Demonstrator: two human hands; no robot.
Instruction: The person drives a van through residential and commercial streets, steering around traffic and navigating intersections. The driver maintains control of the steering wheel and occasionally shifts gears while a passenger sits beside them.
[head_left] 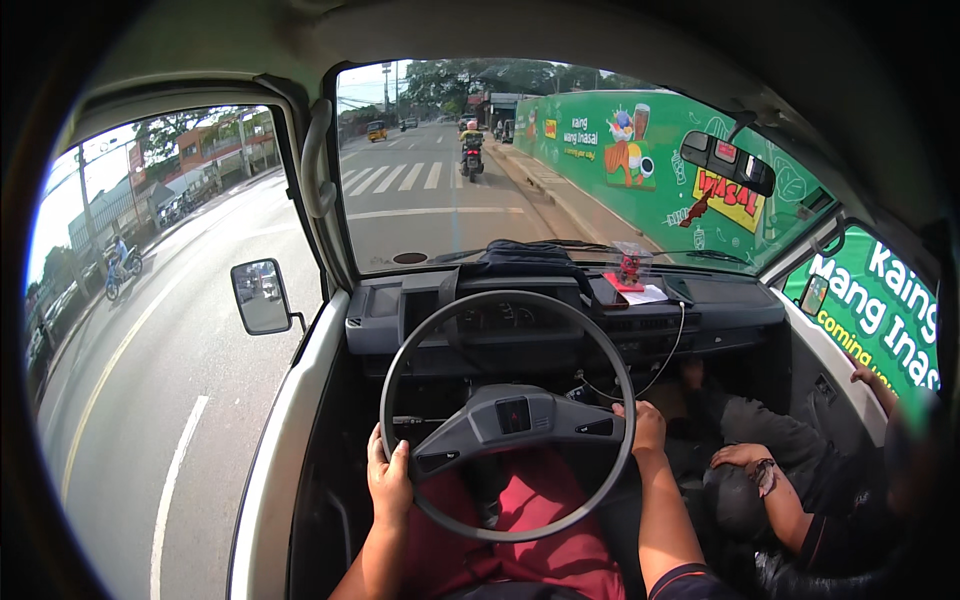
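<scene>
**Both hands on wheel**

Gripped steering wheel [507, 415] with 2 hands: left hand [388, 483] closed on lower-left rim, right hand [645, 425] closed on right rim. Wheel sat ahead of dashboard [560, 320]. Passenger's hand [742, 456] rested on knee, right side.

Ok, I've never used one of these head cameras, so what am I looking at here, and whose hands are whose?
This is one wide fisheye view from a camera on the driver's head, looking down and ahead, so straight edges bend. The driver's left hand and right hand both grip the rim of the steering wheel. On the dashboard sit a small red ornament and a dark folded cloth. The arm at the right edge belongs to a passenger. Through the windscreen, a motorcyclist rides ahead on the road.
</scene>
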